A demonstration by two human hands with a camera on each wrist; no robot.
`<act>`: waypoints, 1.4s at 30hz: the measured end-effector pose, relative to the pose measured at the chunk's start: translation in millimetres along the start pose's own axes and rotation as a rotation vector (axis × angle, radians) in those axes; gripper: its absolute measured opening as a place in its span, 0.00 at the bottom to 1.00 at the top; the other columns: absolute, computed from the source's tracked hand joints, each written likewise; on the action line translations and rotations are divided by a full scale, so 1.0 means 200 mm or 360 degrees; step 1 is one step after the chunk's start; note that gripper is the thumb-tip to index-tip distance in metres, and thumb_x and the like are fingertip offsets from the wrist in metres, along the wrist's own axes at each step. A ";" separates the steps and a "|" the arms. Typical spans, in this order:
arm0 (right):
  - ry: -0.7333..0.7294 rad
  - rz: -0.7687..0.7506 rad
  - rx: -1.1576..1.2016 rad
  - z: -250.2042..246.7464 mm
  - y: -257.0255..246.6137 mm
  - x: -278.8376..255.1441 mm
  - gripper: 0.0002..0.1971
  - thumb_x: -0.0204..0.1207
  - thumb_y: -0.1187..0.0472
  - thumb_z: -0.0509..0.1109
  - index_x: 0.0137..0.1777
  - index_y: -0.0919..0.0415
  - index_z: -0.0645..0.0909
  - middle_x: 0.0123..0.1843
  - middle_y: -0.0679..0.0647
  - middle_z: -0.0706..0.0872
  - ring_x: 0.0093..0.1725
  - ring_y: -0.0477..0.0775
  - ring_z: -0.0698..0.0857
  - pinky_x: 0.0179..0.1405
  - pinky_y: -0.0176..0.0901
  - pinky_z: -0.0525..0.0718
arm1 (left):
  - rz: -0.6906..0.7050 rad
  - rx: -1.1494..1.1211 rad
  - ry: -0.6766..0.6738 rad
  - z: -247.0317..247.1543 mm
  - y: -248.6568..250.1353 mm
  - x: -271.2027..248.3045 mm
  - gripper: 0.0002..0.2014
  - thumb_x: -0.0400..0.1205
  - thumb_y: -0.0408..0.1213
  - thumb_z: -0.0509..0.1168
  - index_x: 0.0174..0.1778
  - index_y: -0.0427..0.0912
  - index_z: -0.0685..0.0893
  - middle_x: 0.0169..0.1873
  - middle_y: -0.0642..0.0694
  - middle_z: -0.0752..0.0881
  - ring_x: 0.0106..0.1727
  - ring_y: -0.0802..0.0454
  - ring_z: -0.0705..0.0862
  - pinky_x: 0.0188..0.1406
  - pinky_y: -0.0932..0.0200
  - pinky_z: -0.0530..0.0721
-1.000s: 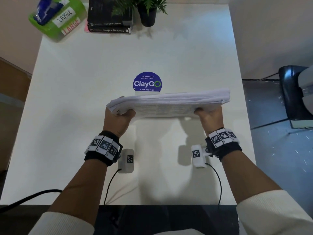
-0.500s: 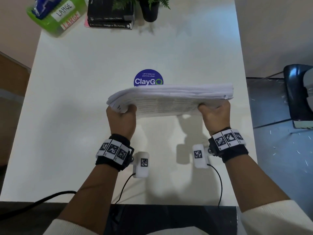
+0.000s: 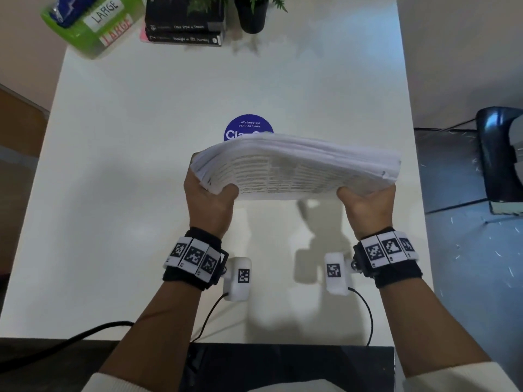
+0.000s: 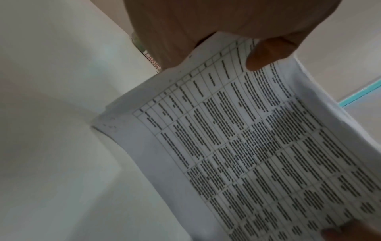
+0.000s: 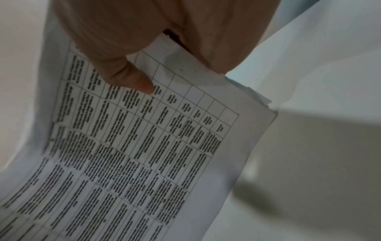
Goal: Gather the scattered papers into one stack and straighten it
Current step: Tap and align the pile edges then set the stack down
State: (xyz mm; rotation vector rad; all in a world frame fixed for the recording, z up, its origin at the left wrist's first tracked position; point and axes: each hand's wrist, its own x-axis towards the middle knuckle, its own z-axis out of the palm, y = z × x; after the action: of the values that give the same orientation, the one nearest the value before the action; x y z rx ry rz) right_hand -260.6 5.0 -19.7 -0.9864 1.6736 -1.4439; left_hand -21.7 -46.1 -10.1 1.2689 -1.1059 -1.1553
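Observation:
A thick stack of white papers printed with tables is held upright on its long edge above the white table, its printed face toward me. My left hand grips the stack's left end, thumb on the near face. My right hand grips the right end the same way. In the left wrist view the thumb presses the printed sheet. In the right wrist view the thumb lies on the printed sheet, and the sheet edges at the corner are slightly uneven. The fingers behind the stack are hidden.
A round blue sticker lies on the table just beyond the stack. At the far edge stand a green box labelled LARGE, stacked dark books and a potted plant. A dark chair stands right of the table.
Both hands have raised the stack slightly and tilted it, so more of its printed face shows and it covers part of the blue sticker. The grips are unchanged.

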 end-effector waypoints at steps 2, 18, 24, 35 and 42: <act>-0.0013 0.0022 -0.0017 -0.02 0.02 0.01 0.22 0.67 0.86 0.69 0.49 0.59 0.86 0.40 0.36 0.91 0.46 0.41 0.91 0.45 0.34 0.86 | -0.0005 -0.0003 -0.0017 -0.01 0.00 0.02 0.21 0.62 0.20 0.62 0.52 0.30 0.78 0.42 0.41 0.82 0.42 0.49 0.83 0.36 0.58 0.81; -0.0017 -0.0028 0.0090 -0.07 -0.02 0.00 0.26 0.66 0.88 0.68 0.44 0.53 0.86 0.39 0.41 0.91 0.45 0.46 0.90 0.49 0.43 0.88 | 0.0032 0.0131 -0.0045 -0.03 0.08 0.02 0.13 0.65 0.22 0.62 0.33 0.46 0.79 0.34 0.41 0.80 0.34 0.55 0.79 0.33 0.60 0.77; -0.0014 -0.0026 -0.0093 -0.10 -0.01 -0.03 0.16 0.63 0.76 0.74 0.51 0.63 0.86 0.44 0.50 0.90 0.47 0.47 0.89 0.49 0.46 0.86 | 0.0107 0.0047 -0.0162 -0.09 0.05 -0.01 0.13 0.70 0.40 0.71 0.49 0.45 0.81 0.46 0.49 0.83 0.47 0.57 0.83 0.47 0.60 0.80; 0.0093 -0.0198 0.0367 -0.06 -0.04 -0.05 0.28 0.67 0.32 0.77 0.52 0.56 0.79 0.46 0.49 0.82 0.48 0.55 0.81 0.50 0.48 0.78 | -0.0185 -0.0147 0.0368 0.05 0.10 -0.05 0.12 0.72 0.50 0.60 0.35 0.44 0.80 0.33 0.51 0.79 0.40 0.52 0.78 0.40 0.53 0.74; 0.0330 -0.0096 0.0212 -0.04 -0.07 -0.05 0.11 0.77 0.50 0.63 0.38 0.55 0.79 0.37 0.53 0.76 0.42 0.54 0.74 0.46 0.50 0.69 | 0.0031 0.0013 0.0279 0.01 0.11 -0.06 0.10 0.83 0.36 0.57 0.46 0.34 0.81 0.40 0.51 0.82 0.42 0.62 0.81 0.42 0.69 0.77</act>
State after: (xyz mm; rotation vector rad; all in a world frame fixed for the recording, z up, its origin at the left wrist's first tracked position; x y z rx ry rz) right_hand -260.7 16.6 -5.3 -0.8440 1.6787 -1.7241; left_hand -25.1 -35.0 12.4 1.3359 -0.9920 -1.0056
